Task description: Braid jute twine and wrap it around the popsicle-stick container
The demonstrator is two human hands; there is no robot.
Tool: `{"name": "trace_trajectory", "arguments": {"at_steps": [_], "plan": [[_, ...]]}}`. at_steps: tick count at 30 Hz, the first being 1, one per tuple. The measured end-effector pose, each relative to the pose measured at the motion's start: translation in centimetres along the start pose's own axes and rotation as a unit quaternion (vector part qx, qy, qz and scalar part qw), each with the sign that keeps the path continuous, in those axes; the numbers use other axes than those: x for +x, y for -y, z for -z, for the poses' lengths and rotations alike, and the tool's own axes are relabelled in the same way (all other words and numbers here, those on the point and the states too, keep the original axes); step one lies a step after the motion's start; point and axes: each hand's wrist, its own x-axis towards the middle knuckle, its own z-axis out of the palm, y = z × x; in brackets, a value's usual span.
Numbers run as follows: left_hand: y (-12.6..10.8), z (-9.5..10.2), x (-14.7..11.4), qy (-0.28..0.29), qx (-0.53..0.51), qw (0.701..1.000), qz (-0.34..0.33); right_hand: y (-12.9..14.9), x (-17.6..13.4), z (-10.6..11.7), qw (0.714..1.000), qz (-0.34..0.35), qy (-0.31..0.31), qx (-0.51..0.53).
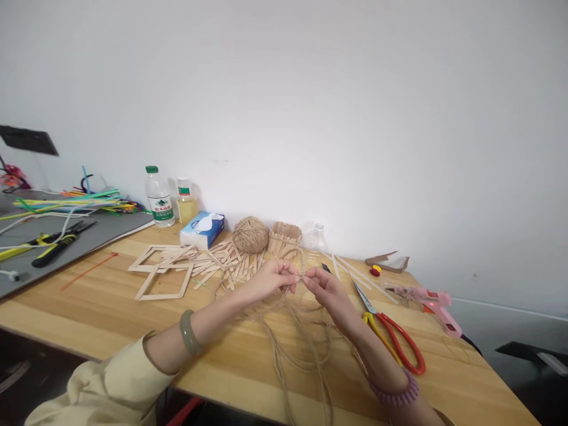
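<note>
Brown jute twine (pixel 303 331) hangs in loose strands from between my hands, across the table and over its front edge. My left hand (pixel 279 276) pinches the twine between thumb and fingers. Right beside it, my right hand (pixel 320 287) pinches the same twine, fingertips nearly touching the left ones. A small loop of twine rises above the fingertips. The exact spot where the strands cross is partly hidden by my fingers. To the right of my right hand lie scissors (pixel 390 340) with red and yellow handles.
A ball of twine (pixel 251 235), a stick-covered cup (pixel 284 238) and a tissue box (pixel 203 229) stand behind. Loose craft sticks (pixel 226 260) and stick frames (pixel 164 284) lie left. A pink glue gun (pixel 437 305) rests right; pliers (pixel 55 248) and a water bottle (pixel 160 198) are left.
</note>
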Motion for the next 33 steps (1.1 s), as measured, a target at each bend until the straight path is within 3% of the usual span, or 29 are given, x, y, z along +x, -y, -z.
{"name": "trace_trajectory", "arguments": {"at_steps": [5,10,13,16,19,22,27,30,33], "plan": [[-0.1,0.6,0.0,0.031,-0.003,0.999,0.015,-0.1,0.2,0.2,0.999,0.010,0.013,-0.028],[-0.4,1.3,-0.1,0.070,-0.146,0.982,0.094,-0.1,0.1,0.1,1.000,-0.001,0.026,0.004],[0.0,1.3,-0.1,0.097,-0.171,0.975,0.108,-0.3,0.2,0.0,1.000,0.008,0.022,0.007],[0.3,0.9,0.0,0.084,-0.076,0.992,0.059,-0.6,0.3,-0.2,1.000,0.000,-0.002,0.012],[0.4,0.2,-0.1,-0.014,0.096,0.994,-0.046,-1.0,0.4,-0.5,0.999,-0.025,-0.032,0.031],[0.4,-0.4,-0.4,-0.099,0.239,0.952,-0.162,-1.2,0.4,-0.9,0.997,-0.031,-0.043,0.064],[1.1,-0.5,-0.5,-0.146,0.397,0.848,-0.318,-0.7,0.1,-1.4,0.996,-0.039,-0.026,0.071],[1.5,-0.6,-0.6,-0.162,0.467,0.797,-0.345,-0.7,0.1,-1.4,0.998,-0.033,-0.028,0.055],[1.6,-0.7,-0.6,-0.139,0.485,0.786,-0.357,-1.2,0.2,-1.3,0.997,-0.013,-0.060,0.041]]}}
